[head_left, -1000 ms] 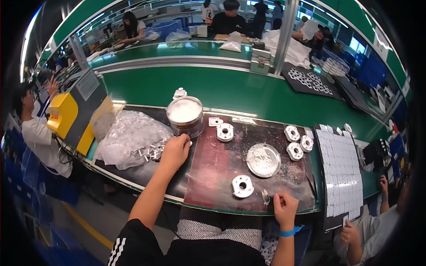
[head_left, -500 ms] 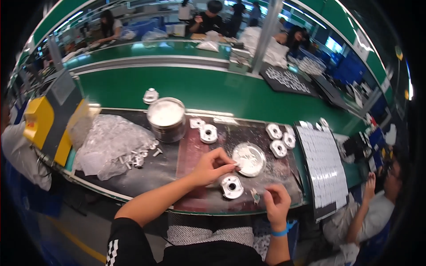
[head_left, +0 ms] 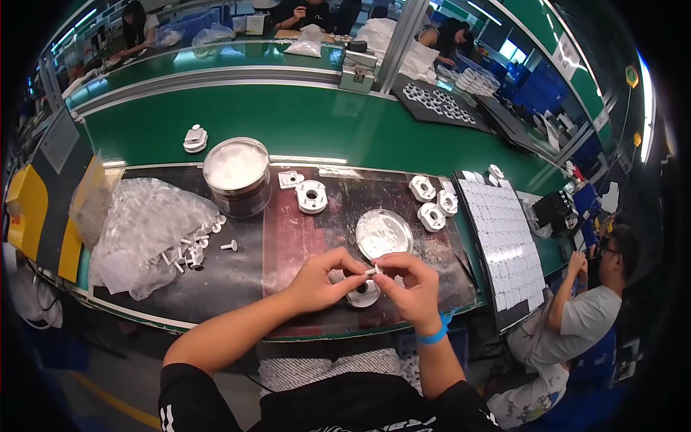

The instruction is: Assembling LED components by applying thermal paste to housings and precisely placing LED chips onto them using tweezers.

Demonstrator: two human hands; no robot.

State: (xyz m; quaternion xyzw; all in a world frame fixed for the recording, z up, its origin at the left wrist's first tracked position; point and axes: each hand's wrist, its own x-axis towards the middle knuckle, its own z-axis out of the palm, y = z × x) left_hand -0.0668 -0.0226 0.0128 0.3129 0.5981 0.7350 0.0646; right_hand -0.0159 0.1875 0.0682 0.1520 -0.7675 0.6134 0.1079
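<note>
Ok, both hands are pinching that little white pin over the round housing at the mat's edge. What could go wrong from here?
1. The small white pin is held only at the fingertips of the left hand and right hand; it could slip and drop.
2. The white housing lies close to the mat's near edge, so a nudge might push it off.
3. The shallow round dish sits just behind the hands; a knuckle might bump it.

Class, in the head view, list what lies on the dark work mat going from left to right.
Clear plastic bag → loose white pegs → round metal tin → white square housing → shallow round metal dish → cluster of three white housings → tray of small white squares.
</note>
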